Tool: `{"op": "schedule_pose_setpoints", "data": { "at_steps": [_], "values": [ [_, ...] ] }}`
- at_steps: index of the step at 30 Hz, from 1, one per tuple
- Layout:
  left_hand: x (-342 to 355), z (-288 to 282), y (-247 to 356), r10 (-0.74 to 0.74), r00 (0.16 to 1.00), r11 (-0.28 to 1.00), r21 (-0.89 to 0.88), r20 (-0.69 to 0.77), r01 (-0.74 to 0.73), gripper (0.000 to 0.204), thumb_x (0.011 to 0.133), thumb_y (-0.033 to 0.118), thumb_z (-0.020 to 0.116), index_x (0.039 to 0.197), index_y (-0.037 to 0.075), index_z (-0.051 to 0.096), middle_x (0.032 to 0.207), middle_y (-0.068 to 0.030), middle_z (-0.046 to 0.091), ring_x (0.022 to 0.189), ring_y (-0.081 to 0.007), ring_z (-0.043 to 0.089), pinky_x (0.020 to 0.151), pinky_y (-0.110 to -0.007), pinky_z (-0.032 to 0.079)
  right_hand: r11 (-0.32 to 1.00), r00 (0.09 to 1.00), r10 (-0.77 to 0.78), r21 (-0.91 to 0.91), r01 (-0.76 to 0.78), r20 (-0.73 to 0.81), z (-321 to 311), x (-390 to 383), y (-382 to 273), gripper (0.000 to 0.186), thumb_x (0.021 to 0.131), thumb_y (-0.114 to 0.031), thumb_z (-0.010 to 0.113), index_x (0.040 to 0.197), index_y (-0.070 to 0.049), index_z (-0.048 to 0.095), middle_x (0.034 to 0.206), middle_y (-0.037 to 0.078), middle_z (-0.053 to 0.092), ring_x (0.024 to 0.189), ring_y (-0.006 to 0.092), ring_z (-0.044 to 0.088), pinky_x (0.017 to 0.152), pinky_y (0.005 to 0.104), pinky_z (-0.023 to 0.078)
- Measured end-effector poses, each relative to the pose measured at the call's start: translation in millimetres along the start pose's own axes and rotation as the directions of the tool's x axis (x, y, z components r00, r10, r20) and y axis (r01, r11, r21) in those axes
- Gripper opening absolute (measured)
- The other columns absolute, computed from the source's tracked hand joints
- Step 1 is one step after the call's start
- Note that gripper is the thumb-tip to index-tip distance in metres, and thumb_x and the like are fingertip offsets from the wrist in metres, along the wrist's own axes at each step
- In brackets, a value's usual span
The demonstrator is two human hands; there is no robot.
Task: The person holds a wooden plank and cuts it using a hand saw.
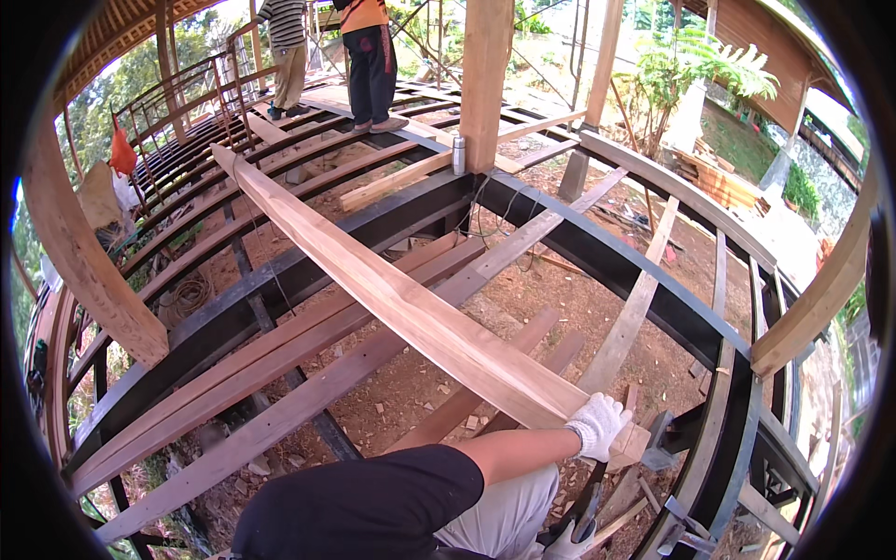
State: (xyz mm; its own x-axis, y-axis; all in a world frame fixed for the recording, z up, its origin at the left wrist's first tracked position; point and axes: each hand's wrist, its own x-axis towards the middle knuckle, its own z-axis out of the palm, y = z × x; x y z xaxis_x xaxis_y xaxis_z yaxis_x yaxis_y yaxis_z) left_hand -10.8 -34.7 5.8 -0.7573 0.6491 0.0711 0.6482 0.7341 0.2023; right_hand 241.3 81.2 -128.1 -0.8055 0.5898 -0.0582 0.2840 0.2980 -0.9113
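A long pale wooden beam (411,308) runs slantwise across the frame, from the far left down to me, resting over darker planks. My left hand (599,427), in a white knit glove, closes over the beam's near end. Low at the bottom edge, my gloved right hand (567,541) is partly cut off by the frame. It appears closed round a dark, long-shaped tool (588,499), whose kind I cannot make out. This tool stands just below the beam's end, beside my light trousers (499,509).
Black steel beams (597,247) and narrow wooden joists (635,322) form an open frame above brown ground. A thick post (485,84) rises centrally, with a metal flask (458,155) beside it. Two people (369,61) stand on the far joists. Metal tools (686,527) lie at lower right.
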Motion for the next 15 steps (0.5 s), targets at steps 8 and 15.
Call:
{"op": "schedule_pose_setpoints", "data": {
  "at_steps": [8,15],
  "values": [
    [0.6,2.5,-0.7,0.009,1.0,1.0,-0.025,-0.014,-0.009,0.075,0.062,0.048,0.083,0.122,0.008,0.059,0.106,-0.0131,0.066,0.101,-0.0286,0.065,0.084,-0.042,0.046,0.993,0.999,0.053,0.108,-0.053,0.001,1.7,4.1,17.1,0.067,0.089,-0.018,0.08,0.139,0.012,0.049,0.136,0.027,0.059,0.117,0.0336,0.062,0.097,0.0411,0.054],
    [0.7,4.0,-1.0,0.009,1.0,1.0,-0.019,-0.027,-0.009,0.075,0.063,0.047,0.083,0.122,0.008,0.059,0.107,-0.0133,0.066,0.102,-0.0285,0.065,0.085,-0.042,0.046,0.995,0.998,0.07,0.078,-0.069,-0.003,1.1,-2.2,-7.3,0.066,0.089,-0.018,0.08,0.14,0.012,0.049,0.138,0.027,0.057,0.126,0.0343,0.057,0.106,0.0405,0.048]
  ]
}}
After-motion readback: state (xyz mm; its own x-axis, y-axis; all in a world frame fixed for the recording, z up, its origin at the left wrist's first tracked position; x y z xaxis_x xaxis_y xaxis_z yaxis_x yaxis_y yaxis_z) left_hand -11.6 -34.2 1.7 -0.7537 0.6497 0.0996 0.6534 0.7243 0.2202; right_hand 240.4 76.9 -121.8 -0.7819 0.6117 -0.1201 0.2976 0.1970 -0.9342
